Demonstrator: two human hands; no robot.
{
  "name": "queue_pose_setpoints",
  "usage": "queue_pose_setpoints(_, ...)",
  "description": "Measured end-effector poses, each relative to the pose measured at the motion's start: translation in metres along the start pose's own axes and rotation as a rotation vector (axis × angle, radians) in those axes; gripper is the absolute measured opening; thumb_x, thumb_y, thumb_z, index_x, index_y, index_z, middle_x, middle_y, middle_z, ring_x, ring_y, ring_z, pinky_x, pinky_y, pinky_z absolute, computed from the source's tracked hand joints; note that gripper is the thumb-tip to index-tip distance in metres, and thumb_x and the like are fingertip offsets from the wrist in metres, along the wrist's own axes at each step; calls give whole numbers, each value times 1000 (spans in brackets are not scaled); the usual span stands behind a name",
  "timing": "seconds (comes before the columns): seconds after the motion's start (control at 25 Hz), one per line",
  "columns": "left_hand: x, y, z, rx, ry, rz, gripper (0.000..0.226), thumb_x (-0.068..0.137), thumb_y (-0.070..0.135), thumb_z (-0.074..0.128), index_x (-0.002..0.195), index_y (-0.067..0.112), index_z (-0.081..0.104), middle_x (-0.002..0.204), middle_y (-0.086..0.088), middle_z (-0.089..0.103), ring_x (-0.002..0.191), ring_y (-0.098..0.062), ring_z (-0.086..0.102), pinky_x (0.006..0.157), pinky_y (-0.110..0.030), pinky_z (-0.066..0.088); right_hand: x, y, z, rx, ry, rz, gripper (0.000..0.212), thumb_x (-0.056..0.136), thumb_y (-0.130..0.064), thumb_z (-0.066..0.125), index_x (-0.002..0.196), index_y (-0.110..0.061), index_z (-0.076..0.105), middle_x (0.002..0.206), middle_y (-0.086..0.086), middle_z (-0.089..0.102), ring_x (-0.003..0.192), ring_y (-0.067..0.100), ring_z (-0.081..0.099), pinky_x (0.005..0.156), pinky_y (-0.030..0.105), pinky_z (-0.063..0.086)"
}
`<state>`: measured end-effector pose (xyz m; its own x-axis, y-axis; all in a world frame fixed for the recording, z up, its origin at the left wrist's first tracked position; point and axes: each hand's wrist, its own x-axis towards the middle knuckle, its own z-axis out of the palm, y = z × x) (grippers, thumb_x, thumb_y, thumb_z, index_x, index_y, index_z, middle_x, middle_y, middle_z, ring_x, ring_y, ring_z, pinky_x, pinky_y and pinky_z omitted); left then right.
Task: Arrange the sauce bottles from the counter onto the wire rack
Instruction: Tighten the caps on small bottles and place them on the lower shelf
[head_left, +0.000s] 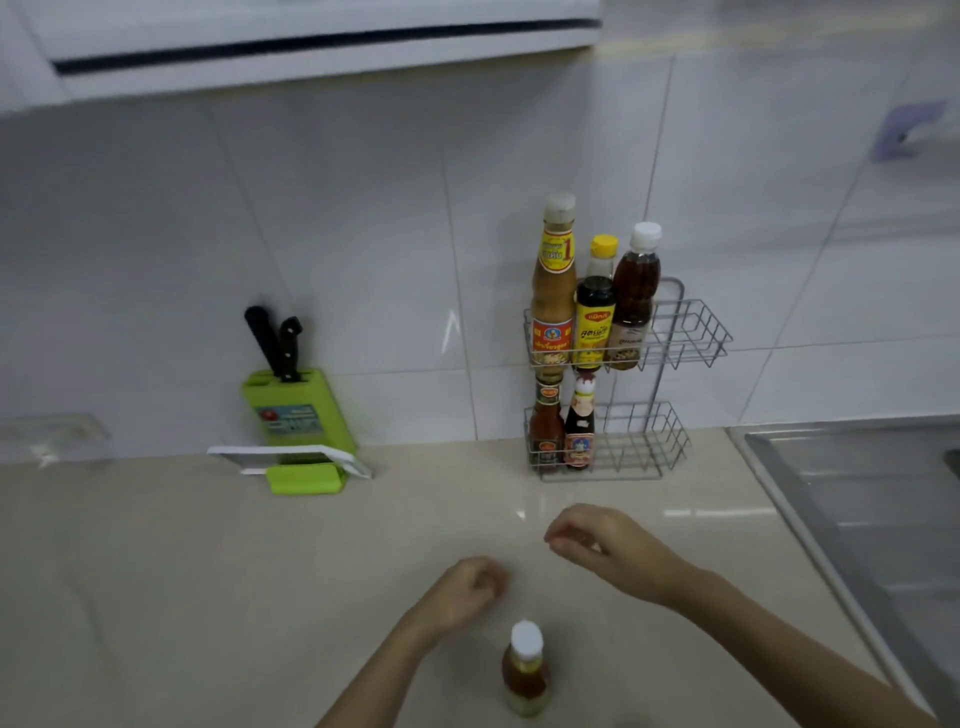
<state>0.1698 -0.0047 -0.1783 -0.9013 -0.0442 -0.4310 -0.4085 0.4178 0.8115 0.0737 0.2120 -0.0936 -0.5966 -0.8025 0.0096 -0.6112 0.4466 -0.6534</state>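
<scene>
A two-tier wire rack (691, 332) stands against the tiled wall. Its upper tier holds a tall tan bottle (553, 291), a dark bottle with a yellow cap (595, 312) and an amber bottle with a white cap (635, 301). Two small red-brown bottles (546, 421) (579, 426) occupy the left of the lower tier. One amber bottle with a white cap (524, 670) stands upright on the counter near the front. My left hand (467, 587) hovers behind it, fingers curled and holding nothing. My right hand (602, 545) is farther right with its fingers loosely bent, also holding nothing.
A green knife block (296, 410) with black-handled knives leans at the wall on the left, with a white board holder (291, 457) before it. A steel sink (872, 519) lies to the right. The right halves of both rack tiers hold nothing.
</scene>
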Motion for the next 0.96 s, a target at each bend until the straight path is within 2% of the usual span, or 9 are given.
queue_pose_setpoints(0.04, -13, -8, 3, 46, -37, 6, 24, 77, 16, 52, 92, 27, 68, 97, 3, 70, 94, -10, 65, 96, -40, 50, -8, -16, 2, 11, -44, -9, 24, 91, -41, 54, 100, -22, 66, 92, -7, 68, 83, 6, 62, 75, 28, 52)
queue_pose_setpoints(0.12, -37, -13, 11, 131, -105, 2, 27, 81, 9, 53, 91, 31, 66, 92, 14, 68, 86, 6, 62, 90, -28, 50, -21, -37, 5, -72, -132, -73, 36, 86, -55, 54, 102, -24, 64, 92, -9, 67, 80, 5, 61, 72, 25, 51)
queue_pose_setpoints(0.2, -59, -4, 20, 192, -178, 48, 28, 79, 21, 63, 104, 32, 63, 105, 13, 69, 92, 7, 62, 84, -18, 48, -28, -52, 11, -316, -185, -183, 48, 80, -65, 53, 105, -24, 62, 94, -10, 65, 79, 7, 59, 70, 26, 49)
queue_pose_setpoints(0.32, -79, 10, 39, 378, -45, 142, 43, 63, 51, 71, 102, 41, 56, 106, 14, 66, 93, -5, 63, 73, -24, 48, -32, -66, 22, -571, -195, -312, 39, 82, -53, 52, 93, -16, 61, 89, 0, 66, 77, 20, 58, 67, 34, 47)
queue_pose_setpoints(0.44, -82, 16, 48, 360, 88, 163, 31, 69, 47, 70, 95, 35, 58, 92, 13, 63, 83, -9, 59, 63, -20, 42, -27, -71, 28, -684, -221, -374, 27, 85, -36, 54, 82, -10, 58, 80, 8, 64, 73, 27, 58, 59, 36, 40)
queue_pose_setpoints(0.56, -82, 17, 47, 337, 48, 174, 32, 72, 44, 71, 100, 31, 59, 94, 13, 63, 86, -8, 58, 65, -17, 41, -25, -71, 22, -648, -289, -367, 25, 87, -35, 56, 87, -10, 58, 86, 8, 64, 81, 26, 58, 66, 40, 48)
queue_pose_setpoints(0.68, -81, 15, 44, 368, 11, 184, 36, 72, 45, 71, 103, 29, 63, 105, 8, 69, 93, -11, 63, 76, -25, 48, -24, -73, 18, -615, -363, -406, 26, 90, -35, 56, 94, -10, 58, 92, 8, 64, 88, 24, 55, 73, 42, 49)
queue_pose_setpoints(0.76, -81, 16, 44, 382, 6, 200, 35, 73, 43, 71, 103, 29, 63, 108, 7, 69, 92, -9, 62, 77, -26, 48, -23, -74, 15, -622, -379, -438, 25, 92, -34, 55, 96, -9, 59, 92, 8, 64, 87, 24, 54, 73, 44, 49)
queue_pose_setpoints(0.96, -81, 13, 46, 367, 20, 202, 36, 75, 41, 71, 106, 26, 62, 109, 5, 69, 89, -8, 58, 75, -23, 43, -17, -85, 20, -871, -400, -492, 31, 92, -37, 53, 107, -9, 54, 95, 13, 64, 87, 31, 57, 72, 42, 47)
